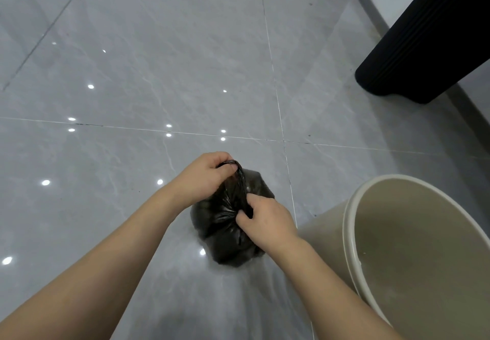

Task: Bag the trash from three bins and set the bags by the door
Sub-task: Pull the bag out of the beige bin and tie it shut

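Beige bin [413, 246], nearest and largest: bagless, seemingly empty, just right of the black trash bag [228, 223] on the floor. Left hand [204, 177] clenched around the bag's twisted neck, pulled taut; right hand [265, 220] pinching its base, likely for knotting. No door seen.

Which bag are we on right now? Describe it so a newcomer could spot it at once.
Start at the beige bin at the lower right, with no liner in it; just left of it on the grey tiled floor sits the black trash bag. The left hand and right hand both grip its twisted neck. It is the only bag in view.
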`<state>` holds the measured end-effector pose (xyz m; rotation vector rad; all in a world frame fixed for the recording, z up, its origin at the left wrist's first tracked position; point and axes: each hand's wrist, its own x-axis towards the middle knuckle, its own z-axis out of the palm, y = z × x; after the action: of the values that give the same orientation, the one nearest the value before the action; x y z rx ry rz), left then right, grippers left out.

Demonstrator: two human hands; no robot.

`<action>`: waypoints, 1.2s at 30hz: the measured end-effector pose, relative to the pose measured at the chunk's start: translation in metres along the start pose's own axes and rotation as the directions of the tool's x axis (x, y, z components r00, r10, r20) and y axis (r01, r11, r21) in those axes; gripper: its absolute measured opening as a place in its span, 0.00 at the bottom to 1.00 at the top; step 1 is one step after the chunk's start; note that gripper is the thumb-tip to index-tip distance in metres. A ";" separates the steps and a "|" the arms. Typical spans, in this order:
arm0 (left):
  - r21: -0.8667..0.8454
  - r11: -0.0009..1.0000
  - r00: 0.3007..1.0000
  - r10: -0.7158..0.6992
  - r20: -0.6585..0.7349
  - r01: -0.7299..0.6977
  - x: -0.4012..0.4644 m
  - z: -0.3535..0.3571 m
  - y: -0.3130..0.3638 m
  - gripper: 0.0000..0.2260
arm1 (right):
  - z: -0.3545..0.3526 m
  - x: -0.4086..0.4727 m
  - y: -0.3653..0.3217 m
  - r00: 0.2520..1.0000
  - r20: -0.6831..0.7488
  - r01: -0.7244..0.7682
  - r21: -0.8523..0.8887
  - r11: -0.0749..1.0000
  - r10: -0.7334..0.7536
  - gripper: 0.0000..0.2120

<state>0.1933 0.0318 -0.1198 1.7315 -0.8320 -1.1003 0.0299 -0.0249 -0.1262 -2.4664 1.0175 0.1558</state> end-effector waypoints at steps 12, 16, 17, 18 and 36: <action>0.085 0.965 0.966 -0.253 0.051 0.248 -0.010 0.025 -0.026 0.11 | 0.018 -0.020 0.019 0.888 -0.397 0.156 -0.213 0.965 -0.231 0.09; 0.099 0.967 0.972 -0.234 -0.013 0.235 -0.010 0.029 -0.032 0.07 | 0.018 -0.021 0.021 0.873 -0.418 0.160 -0.239 0.958 -0.251 0.13; 0.085 0.975 0.978 -0.200 -0.061 0.205 -0.012 0.029 -0.034 0.04 | 0.016 -0.021 0.021 0.868 -0.427 0.171 -0.221 0.960 -0.253 0.12; 0.076 0.985 0.982 -0.143 -0.124 0.153 -0.016 0.030 -0.035 0.06 | 0.015 -0.022 0.021 0.864 -0.440 0.176 -0.192 0.965 -0.245 0.11; 0.500 0.803 0.922 0.386 -0.021 -0.325 -0.033 0.047 -0.053 0.03 | 0.003 -0.023 0.015 0.979 0.049 -0.153 0.823 0.547 0.200 0.13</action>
<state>0.1411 0.0646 -0.1680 1.9143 -1.3832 -0.5435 0.0030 -0.0181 -0.1287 -1.4912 1.0354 -0.2816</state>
